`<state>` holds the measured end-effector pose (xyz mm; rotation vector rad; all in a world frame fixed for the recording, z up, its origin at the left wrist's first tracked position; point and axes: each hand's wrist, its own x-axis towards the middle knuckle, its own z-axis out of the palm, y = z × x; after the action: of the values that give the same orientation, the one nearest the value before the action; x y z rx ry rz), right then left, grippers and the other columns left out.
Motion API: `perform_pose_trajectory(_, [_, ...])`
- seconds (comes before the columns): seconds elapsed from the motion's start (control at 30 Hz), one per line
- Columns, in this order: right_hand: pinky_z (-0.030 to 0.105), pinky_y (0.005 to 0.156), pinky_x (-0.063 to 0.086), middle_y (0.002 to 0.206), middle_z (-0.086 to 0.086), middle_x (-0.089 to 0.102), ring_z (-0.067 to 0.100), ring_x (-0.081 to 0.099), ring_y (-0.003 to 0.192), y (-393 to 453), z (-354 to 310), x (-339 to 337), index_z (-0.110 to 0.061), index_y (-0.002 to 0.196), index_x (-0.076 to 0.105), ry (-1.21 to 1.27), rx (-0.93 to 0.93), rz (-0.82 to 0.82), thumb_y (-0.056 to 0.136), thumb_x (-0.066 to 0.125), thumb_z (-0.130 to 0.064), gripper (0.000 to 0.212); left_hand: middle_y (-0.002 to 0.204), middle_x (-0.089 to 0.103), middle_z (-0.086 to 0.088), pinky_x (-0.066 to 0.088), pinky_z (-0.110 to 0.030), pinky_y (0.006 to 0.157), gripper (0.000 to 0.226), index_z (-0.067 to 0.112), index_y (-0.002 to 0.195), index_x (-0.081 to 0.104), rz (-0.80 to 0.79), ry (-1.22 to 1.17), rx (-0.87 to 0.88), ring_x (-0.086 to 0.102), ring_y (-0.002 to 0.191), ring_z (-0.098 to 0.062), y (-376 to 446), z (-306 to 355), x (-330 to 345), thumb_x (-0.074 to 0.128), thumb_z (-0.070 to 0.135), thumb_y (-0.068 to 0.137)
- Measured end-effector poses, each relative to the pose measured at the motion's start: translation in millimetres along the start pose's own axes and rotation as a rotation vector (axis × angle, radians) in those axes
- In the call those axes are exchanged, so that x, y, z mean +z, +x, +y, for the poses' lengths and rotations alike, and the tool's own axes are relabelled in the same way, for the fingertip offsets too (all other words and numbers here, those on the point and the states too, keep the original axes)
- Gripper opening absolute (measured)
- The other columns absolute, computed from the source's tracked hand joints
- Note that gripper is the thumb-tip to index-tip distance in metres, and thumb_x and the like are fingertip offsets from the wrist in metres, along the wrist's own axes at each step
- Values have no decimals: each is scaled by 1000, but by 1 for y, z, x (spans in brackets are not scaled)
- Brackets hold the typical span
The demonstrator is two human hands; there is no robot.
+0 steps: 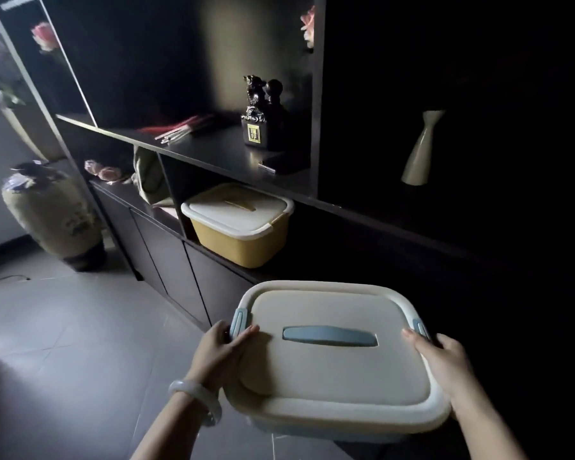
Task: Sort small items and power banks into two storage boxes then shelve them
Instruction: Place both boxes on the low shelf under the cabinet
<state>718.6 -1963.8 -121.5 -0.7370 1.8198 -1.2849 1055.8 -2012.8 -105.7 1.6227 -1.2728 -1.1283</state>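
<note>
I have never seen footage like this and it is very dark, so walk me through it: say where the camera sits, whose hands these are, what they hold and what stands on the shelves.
There is one picture, taken by a wide-angle camera worn on a person's head, looking forward and down. No machine is involved: these are the person's own bare hands. The left hand, with a pale bangle on its wrist, and the right hand grip opposite sides of a cream-lidded storage box with blue handle, carried in the air before a dark shelf unit. On the low shelf a yellow storage box already stands, lid on. The shelf above bears a dark figurine, and a pale vase stands further right. A large jar stands on the floor at left.
</note>
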Motion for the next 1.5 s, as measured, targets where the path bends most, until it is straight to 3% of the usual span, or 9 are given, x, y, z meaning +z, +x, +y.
perform_pose_trajectory(0.1, [42, 92, 44, 130, 24, 54, 38, 55, 115, 3, 8, 22, 5, 132, 47, 37, 66, 103, 84, 72, -30, 64, 84, 64, -18, 48, -41, 68, 40, 1, 94, 63, -125, -10, 0, 58, 76, -22, 46, 9, -8, 78, 35, 78])
perform_pose_trajectory(0.2, [35, 70, 47, 99, 21, 66, 33, 64, 86, 11, 9, 35, 6, 114, 60, 34, 78, 190, 82, 74, -29, 50, 92, 71, -13, 57, -35, 72, 29, 10, 99, 67, -236, -107, -34, 67, 82, -21, 81, 16, -4, 80, 25, 77])
perform_pose_trajectory(0.33, [36, 76, 46, 109, 25, 63, 34, 63, 94, 32, 11, 44, 5, 119, 57, 67, 106, 269, 79, 77, -29, 57, 96, 72, -15, 57, -42, 83, 27, 10, 102, 70, -352, -163, -41, 69, 86, -26, 120, 18, 8, 79, 19, 78])
perform_pose_trajectory(0.47, [32, 64, 47, 82, 12, 68, 27, 64, 72, 58, 13, 52, -5, 96, 65, 81, 65, 327, 76, 78, -34, 37, 98, 73, -13, 58, -35, 79, 26, 13, 103, 72, -399, -244, -53, 69, 83, -18, 150, 21, 26, 78, 18, 78])
perform_pose_trajectory(0.8, [48, 98, 45, 132, 21, 54, 36, 55, 116, 108, 24, 76, -4, 137, 45, 107, 159, 319, 77, 78, -38, 76, 97, 73, -11, 53, -41, 89, 25, 13, 102, 71, -398, -212, -70, 66, 86, -20, 211, 4, 53, 77, 18, 78])
perform_pose_trajectory(0.93, [47, 97, 45, 131, 22, 54, 35, 56, 115, 116, 26, 87, -4, 136, 44, 102, 165, 338, 76, 77, -42, 78, 98, 74, -10, 55, -38, 85, 39, 16, 105, 71, -424, -180, -40, 67, 87, -20, 230, -4, 56, 79, 32, 70])
perform_pose_trajectory(1.13, [48, 94, 49, 123, 17, 59, 33, 59, 107, 128, 16, 97, -8, 131, 50, 80, 161, 400, 75, 75, -47, 72, 86, 72, -2, 53, -29, 74, 24, 20, 99, 71, -345, -119, -3, 62, 79, -13, 251, -4, 68, 74, 35, 81])
perform_pose_trajectory(1.2, [46, 91, 49, 120, 15, 60, 31, 60, 101, 129, 14, 99, -8, 127, 52, 76, 153, 425, 76, 74, -45, 67, 91, 69, -8, 50, -36, 81, 26, 16, 99, 71, -296, -210, -52, 60, 83, -17, 245, -10, 69, 73, 37, 83])
perform_pose_trajectory(1.5, [49, 95, 48, 120, 20, 61, 36, 59, 107, 126, 9, 110, -2, 124, 55, 40, 164, 480, 81, 71, -42, 60, 108, 72, -4, 47, -28, 87, 35, 21, 108, 73, -306, -575, -93, 67, 102, -15, 201, -31, 66, 64, 44, 83])
